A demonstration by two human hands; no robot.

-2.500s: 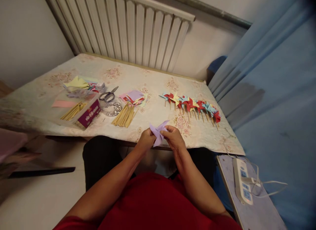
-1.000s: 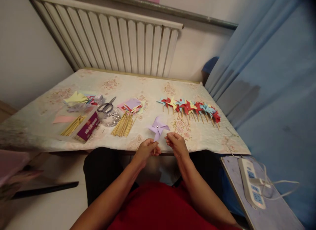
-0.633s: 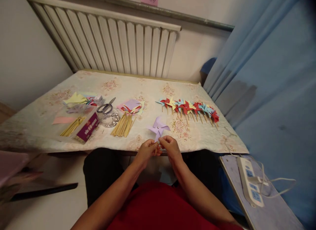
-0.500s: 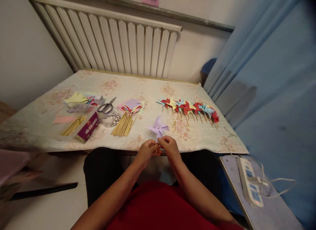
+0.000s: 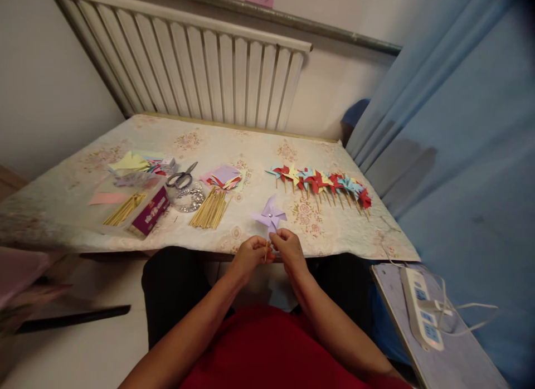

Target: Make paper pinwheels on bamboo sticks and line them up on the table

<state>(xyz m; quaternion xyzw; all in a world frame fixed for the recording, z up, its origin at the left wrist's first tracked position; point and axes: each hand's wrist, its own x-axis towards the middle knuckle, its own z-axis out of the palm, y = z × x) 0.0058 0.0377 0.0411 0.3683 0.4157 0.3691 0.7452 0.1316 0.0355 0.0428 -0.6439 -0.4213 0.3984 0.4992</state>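
A purple paper pinwheel [image 5: 271, 215] with a shiny pin at its centre is held up over the table's front edge. My left hand [image 5: 251, 254] is closed round its thin stick, whose lower end shows below the fingers. With thumb and fingers, my right hand [image 5: 288, 248] pinches the pinwheel's lowest blade. Both hands are close together, and some fingertips are hidden behind the stick and paper. Farther right, a row of finished pinwheels [image 5: 317, 181] in red, yellow and light blue lies on the flowered tablecloth [image 5: 251, 146].
Left of my hands lie bamboo sticks [image 5: 209, 209], coloured paper squares [image 5: 225, 176], scissors [image 5: 180, 179], a dish of shiny pins [image 5: 189, 199] and a purple-labelled box [image 5: 152, 212]. A power strip [image 5: 422, 308] with cords rests on a low stand at right. A radiator [image 5: 188, 57] stands behind.
The view has shifted slightly. Both hands keep hold of the purple pinwheel in nearly the same place, with my right fingers still at its lower blade.
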